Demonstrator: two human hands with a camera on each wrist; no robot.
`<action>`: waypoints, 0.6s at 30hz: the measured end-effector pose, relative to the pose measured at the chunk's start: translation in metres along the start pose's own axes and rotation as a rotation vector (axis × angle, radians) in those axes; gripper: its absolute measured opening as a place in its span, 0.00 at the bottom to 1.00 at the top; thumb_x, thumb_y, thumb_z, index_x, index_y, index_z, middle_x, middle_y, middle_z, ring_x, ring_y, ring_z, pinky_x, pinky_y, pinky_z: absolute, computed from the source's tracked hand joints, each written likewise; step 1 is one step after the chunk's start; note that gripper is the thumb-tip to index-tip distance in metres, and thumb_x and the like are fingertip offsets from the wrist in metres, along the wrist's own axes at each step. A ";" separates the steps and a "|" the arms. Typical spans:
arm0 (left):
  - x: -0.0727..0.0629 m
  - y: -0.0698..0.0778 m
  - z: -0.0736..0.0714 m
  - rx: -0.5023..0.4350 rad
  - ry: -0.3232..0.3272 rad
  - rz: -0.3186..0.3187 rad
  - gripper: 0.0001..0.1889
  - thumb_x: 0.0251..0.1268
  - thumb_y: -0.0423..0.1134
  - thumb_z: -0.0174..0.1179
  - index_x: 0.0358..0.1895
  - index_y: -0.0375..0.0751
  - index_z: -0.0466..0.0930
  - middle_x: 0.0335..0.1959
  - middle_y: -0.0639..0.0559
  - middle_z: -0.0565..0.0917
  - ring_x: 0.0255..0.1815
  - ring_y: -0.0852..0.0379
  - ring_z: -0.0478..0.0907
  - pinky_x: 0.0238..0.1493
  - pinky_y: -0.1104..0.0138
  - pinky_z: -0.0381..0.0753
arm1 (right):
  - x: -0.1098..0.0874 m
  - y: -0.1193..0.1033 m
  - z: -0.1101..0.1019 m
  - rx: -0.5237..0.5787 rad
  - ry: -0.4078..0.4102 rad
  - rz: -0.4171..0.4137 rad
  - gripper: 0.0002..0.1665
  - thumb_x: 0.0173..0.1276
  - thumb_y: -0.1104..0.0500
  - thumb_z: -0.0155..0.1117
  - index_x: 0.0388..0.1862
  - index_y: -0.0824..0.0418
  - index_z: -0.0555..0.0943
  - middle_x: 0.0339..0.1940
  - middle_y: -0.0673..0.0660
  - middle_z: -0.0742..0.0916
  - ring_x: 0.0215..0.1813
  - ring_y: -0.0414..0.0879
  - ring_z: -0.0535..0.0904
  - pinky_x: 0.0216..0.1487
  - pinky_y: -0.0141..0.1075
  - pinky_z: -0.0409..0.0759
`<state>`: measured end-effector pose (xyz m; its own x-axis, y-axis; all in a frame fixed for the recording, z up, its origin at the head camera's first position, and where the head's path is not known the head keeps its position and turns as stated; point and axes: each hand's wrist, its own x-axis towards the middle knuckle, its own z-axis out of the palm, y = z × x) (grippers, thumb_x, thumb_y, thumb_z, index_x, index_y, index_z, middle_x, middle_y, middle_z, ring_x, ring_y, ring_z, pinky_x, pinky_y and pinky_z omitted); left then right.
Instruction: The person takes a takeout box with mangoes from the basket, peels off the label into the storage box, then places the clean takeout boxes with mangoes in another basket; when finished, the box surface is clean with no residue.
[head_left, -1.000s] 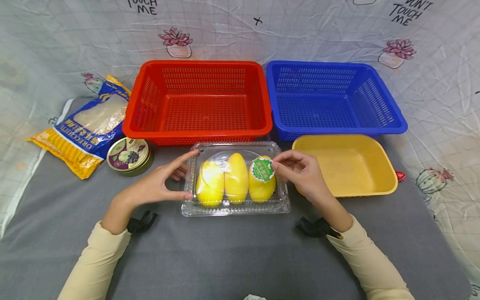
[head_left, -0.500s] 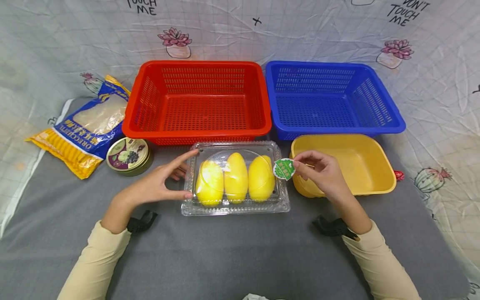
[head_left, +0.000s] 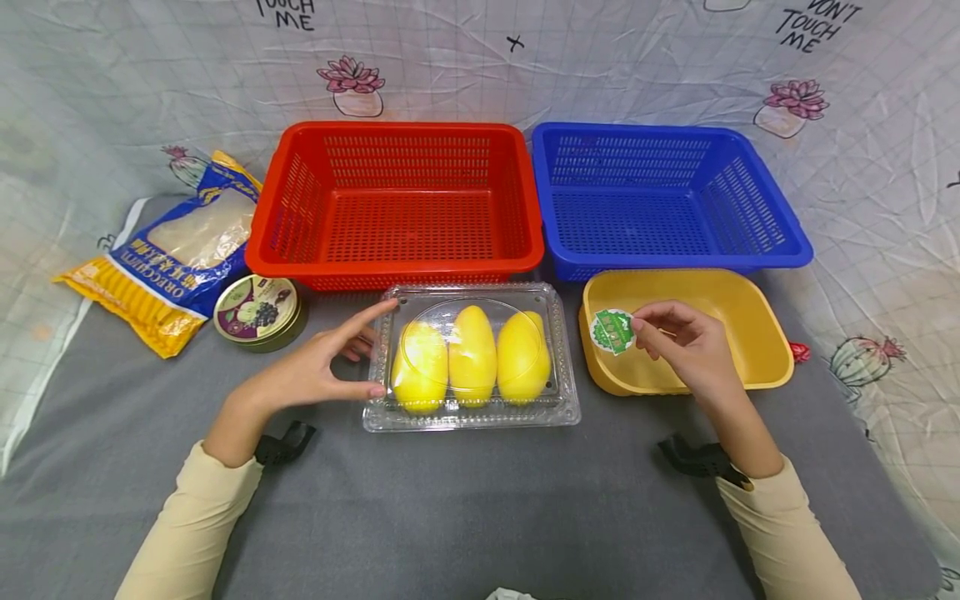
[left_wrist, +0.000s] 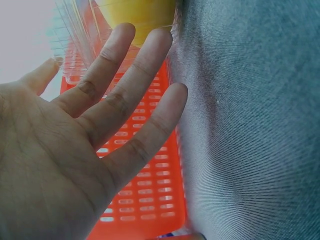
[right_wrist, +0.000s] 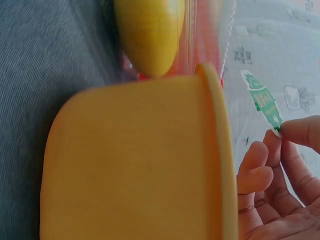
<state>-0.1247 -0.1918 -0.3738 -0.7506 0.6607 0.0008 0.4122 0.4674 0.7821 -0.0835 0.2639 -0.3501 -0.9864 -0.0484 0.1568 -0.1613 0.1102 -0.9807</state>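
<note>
A clear plastic clamshell box [head_left: 472, 421] with three yellow mangoes [head_left: 472, 354] inside lies on the grey cloth. My left hand [head_left: 322, 362] touches its left side, thumb and index finger spread along the edge; in the left wrist view the fingers [left_wrist: 135, 75] are extended. Between thumb and fingertips, my right hand [head_left: 686, 342] pinches a green and white sticker [head_left: 612, 332] by its right edge, over the yellow plastic basin [head_left: 750, 333]. The right wrist view shows the sticker [right_wrist: 262, 100] nearly edge-on, above the basin's rim [right_wrist: 220, 140].
A red basket [head_left: 397, 271] and a blue basket [head_left: 675, 258] stand side by side at the back. To the left are a round tin [head_left: 258, 312] and a blue and yellow pasta bag [head_left: 165, 258]. Something small and red [head_left: 800, 352] shows past the basin's right end.
My right hand has peeled the sticker off the box's lid and carried it rightward over the yellow basin. The left hand and the box stay where they were.
</note>
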 end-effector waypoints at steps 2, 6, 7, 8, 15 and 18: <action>0.000 0.000 0.000 0.001 -0.001 -0.001 0.54 0.51 0.43 0.75 0.78 0.61 0.47 0.51 0.51 0.79 0.49 0.56 0.78 0.50 0.56 0.80 | 0.000 0.001 -0.004 -0.015 -0.003 -0.004 0.04 0.67 0.70 0.62 0.39 0.67 0.81 0.28 0.52 0.84 0.26 0.45 0.74 0.26 0.28 0.75; -0.001 0.000 0.000 -0.004 -0.003 -0.008 0.54 0.50 0.43 0.75 0.78 0.61 0.47 0.50 0.52 0.79 0.50 0.56 0.78 0.50 0.55 0.80 | 0.001 0.005 -0.011 -0.006 -0.002 0.000 0.04 0.66 0.70 0.63 0.39 0.68 0.82 0.29 0.52 0.85 0.27 0.45 0.75 0.27 0.28 0.75; -0.001 0.000 0.000 -0.004 -0.004 -0.008 0.54 0.51 0.43 0.75 0.78 0.61 0.47 0.50 0.51 0.79 0.50 0.56 0.78 0.50 0.55 0.80 | 0.002 0.005 -0.012 -0.005 0.001 -0.001 0.04 0.66 0.70 0.63 0.39 0.68 0.82 0.29 0.52 0.85 0.27 0.46 0.76 0.27 0.27 0.75; 0.000 0.000 0.000 -0.003 -0.004 -0.009 0.54 0.51 0.43 0.75 0.78 0.61 0.47 0.50 0.51 0.79 0.50 0.56 0.78 0.50 0.56 0.80 | 0.003 0.006 -0.013 -0.003 0.009 0.002 0.04 0.65 0.70 0.64 0.39 0.68 0.83 0.29 0.52 0.85 0.28 0.46 0.76 0.27 0.27 0.75; 0.000 0.000 0.000 -0.003 -0.008 -0.011 0.54 0.51 0.43 0.75 0.78 0.62 0.47 0.50 0.52 0.79 0.50 0.56 0.78 0.50 0.56 0.80 | 0.006 0.012 -0.023 -0.054 0.055 0.032 0.05 0.63 0.70 0.67 0.39 0.68 0.84 0.29 0.49 0.87 0.27 0.41 0.78 0.26 0.26 0.75; 0.000 0.000 0.000 -0.009 -0.009 -0.011 0.54 0.51 0.43 0.75 0.78 0.62 0.47 0.50 0.52 0.79 0.50 0.56 0.78 0.50 0.55 0.80 | 0.007 0.018 -0.030 -0.143 0.046 0.041 0.05 0.64 0.70 0.66 0.39 0.68 0.84 0.29 0.47 0.87 0.27 0.39 0.79 0.25 0.26 0.75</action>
<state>-0.1246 -0.1918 -0.3738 -0.7505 0.6607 -0.0136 0.3990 0.4695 0.7876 -0.0945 0.2952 -0.3627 -0.9921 0.0038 0.1253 -0.1203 0.2516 -0.9603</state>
